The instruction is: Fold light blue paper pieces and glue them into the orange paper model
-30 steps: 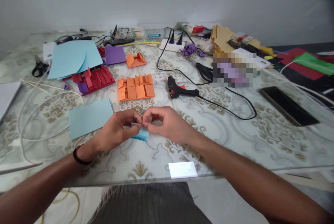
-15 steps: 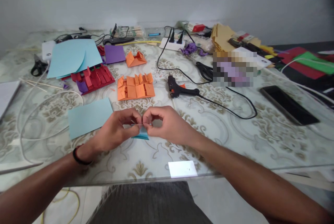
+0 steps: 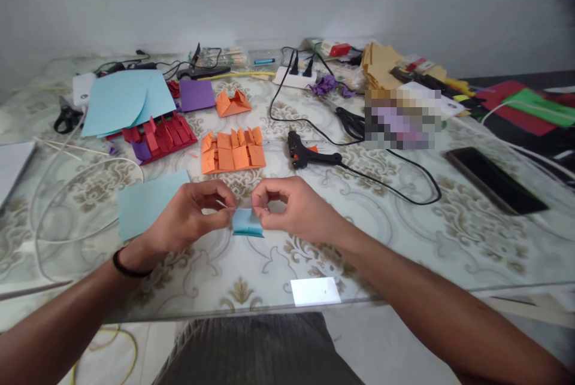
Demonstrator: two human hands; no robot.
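A small folded light-blue paper (image 3: 248,221) is held between my two hands just above the tabletop. My left hand (image 3: 193,212) pinches its left upper edge between thumb and fingers. The right upper corner is pinched by my right hand (image 3: 294,205) in the same way. Beneath and beside my left wrist lies a flat light-blue paper sheet (image 3: 146,202). Beyond my hands sit folded orange paper pieces (image 3: 233,151), joined in a block, and a single orange folded piece (image 3: 232,103).
A black glue gun (image 3: 309,154) with its cord lies past my right hand. Farther back are a white power strip (image 3: 295,77), scissors (image 3: 351,124), red folded paper (image 3: 164,138) and a purple square (image 3: 197,95). A phone (image 3: 496,180) lies at the right.
My hands have moved apart from the middle to the two ends of the folded light-blue paper, so its front face now shows. The paper stays in about the same place.
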